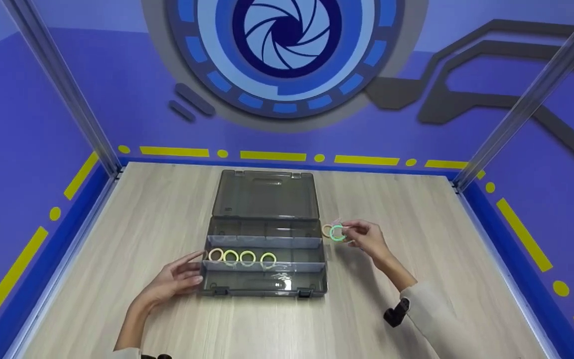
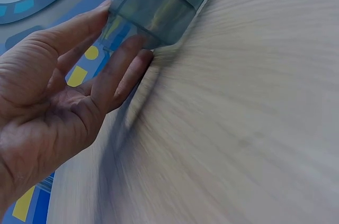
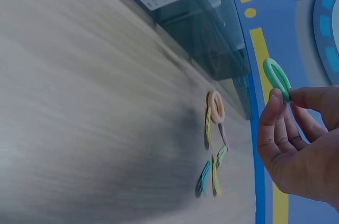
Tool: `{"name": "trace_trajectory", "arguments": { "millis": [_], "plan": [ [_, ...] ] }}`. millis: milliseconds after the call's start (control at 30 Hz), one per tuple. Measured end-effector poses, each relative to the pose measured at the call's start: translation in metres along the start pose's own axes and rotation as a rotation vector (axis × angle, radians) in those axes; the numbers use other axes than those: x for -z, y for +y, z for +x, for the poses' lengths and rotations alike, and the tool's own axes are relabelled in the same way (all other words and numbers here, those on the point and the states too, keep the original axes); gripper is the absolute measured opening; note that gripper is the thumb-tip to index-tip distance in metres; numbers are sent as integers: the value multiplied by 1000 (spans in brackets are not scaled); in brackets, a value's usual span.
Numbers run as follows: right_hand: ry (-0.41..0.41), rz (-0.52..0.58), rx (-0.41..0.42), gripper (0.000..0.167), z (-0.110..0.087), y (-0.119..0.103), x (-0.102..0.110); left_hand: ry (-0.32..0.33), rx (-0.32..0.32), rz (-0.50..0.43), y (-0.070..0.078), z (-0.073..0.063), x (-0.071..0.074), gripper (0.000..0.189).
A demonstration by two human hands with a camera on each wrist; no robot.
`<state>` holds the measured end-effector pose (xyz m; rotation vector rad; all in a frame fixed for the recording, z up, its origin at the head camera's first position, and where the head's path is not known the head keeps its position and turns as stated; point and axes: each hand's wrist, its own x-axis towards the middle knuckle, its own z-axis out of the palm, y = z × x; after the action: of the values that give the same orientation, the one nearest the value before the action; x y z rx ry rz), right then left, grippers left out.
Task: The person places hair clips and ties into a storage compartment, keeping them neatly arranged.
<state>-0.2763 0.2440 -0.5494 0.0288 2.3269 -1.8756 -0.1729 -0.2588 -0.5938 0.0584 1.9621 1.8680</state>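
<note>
My right hand (image 1: pixel 368 240) pinches a green hair tie (image 3: pixel 276 80) between thumb and fingers, just past the right side of a smoky see-through plastic box (image 1: pixel 264 284). Below that hand, a peach hair tie (image 3: pixel 215 107) lies on the table beside several thinner bands (image 3: pixel 205 176) in yellow, blue, green and purple. The fairly straight fingers of my left hand (image 1: pixel 172 281) rest against the box's left side. Inside, the middle long compartment holds several hair ties (image 1: pixel 247 258) in a row, one peach and the others yellowish.
The box's lid (image 1: pixel 267 194) lies folded back toward the rear wall. Upright dividers (image 1: pixel 287 243) split the box into long rows. Printed blue panels with metal posts (image 1: pixel 531 94) close in the wooden table (image 1: pixel 167 199) at the back and both sides.
</note>
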Motion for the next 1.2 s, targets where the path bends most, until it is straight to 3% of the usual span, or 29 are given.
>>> {"name": "trace_trajectory", "arguments": {
  "millis": [300, 867, 1200],
  "plan": [
    [-120, -21, 45, 31, -4, -4, -23, 30, 36, 18, 0, 0, -2, 76],
    [-258, -117, 144, 24, -2, -3, -62, -7, -5, 17, 0, -1, 1, 78],
    [-344, -255, 274, 18, -3, -4, -84, 28, 33, 47, 1, 1, -1, 76]
  ]
}}
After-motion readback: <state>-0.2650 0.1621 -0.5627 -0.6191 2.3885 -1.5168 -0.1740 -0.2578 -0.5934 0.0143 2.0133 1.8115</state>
